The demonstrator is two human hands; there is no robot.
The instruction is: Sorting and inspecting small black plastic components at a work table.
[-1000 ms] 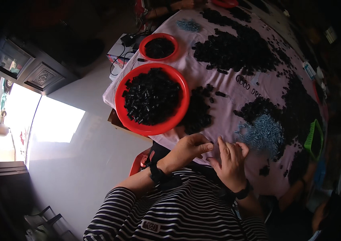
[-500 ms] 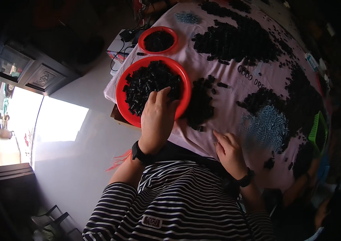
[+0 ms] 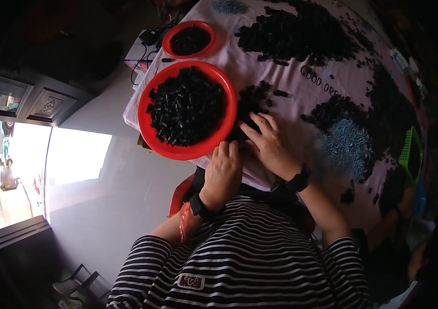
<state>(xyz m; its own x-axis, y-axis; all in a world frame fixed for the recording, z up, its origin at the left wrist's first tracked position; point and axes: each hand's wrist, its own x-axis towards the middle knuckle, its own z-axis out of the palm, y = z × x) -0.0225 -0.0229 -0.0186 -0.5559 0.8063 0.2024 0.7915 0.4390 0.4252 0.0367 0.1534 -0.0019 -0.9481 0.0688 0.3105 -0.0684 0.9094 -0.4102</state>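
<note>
My left hand (image 3: 222,174) is closed, its fingers bent together beside the near right rim of a large red basin (image 3: 232,116). What it holds, if anything, is hidden. Small black plastic pieces (image 3: 185,105) are heaped inside the basin. My right hand (image 3: 273,149) reaches over a small pile of black pieces (image 3: 254,98) on the pink cloth, its fingers stretched out and apart. Its fingertips lie at the near side of that pile, close to my left fingertips. Whether a piece sits under them is too dark to tell.
Behind the basin stands a smaller red basin (image 3: 213,38) of black parts. A large black heap (image 3: 296,38) covers the far cloth. At the right lie small blue-grey pieces (image 3: 348,149) and a green basket (image 3: 410,152). Another person's arm (image 3: 397,216) shows at the right edge.
My left hand has left the black pieces in the large basin and come back to its near rim. My right hand has moved left and forward to the small pile.
</note>
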